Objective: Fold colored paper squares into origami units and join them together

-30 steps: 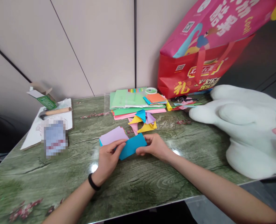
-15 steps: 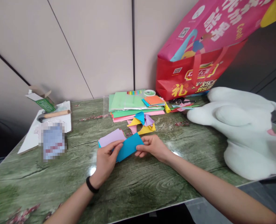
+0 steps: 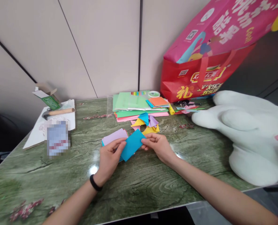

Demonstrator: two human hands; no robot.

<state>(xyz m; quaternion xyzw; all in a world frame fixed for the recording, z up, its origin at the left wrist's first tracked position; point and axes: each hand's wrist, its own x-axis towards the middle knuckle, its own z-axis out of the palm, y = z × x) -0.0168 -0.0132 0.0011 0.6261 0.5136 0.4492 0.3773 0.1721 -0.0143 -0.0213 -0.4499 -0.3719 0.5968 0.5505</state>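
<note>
A blue sheet of paper [image 3: 133, 145], shaped as a rectangle, is stretched between my two hands above the table. My left hand [image 3: 111, 155], with a black band at the wrist, pinches its left edge between thumb and fingers. My right hand [image 3: 158, 146] pinches the right corner, thumb on top. Beyond the left fingers lies a stack of small paper sheets [image 3: 115, 136], lilac on top, partly covered by that hand. Just behind the blue paper sit folded paper pieces [image 3: 150, 121] in yellow, blue, lilac and pink, set in a curve.
Larger coloured sheets [image 3: 127, 103] with small orange squares [image 3: 159, 101] on top lie at the back. Red and pink bags [image 3: 190, 75] stand behind. A white plush toy [image 3: 237, 122] takes up the right side. At left are a white board [image 3: 33, 135], a hammer-like tool [image 3: 61, 111] and a green box [image 3: 50, 101].
The blue paper has turned to a steeper slant and shows more of its face. My right thumb now lies over its corner. The whole view has shifted slightly.
</note>
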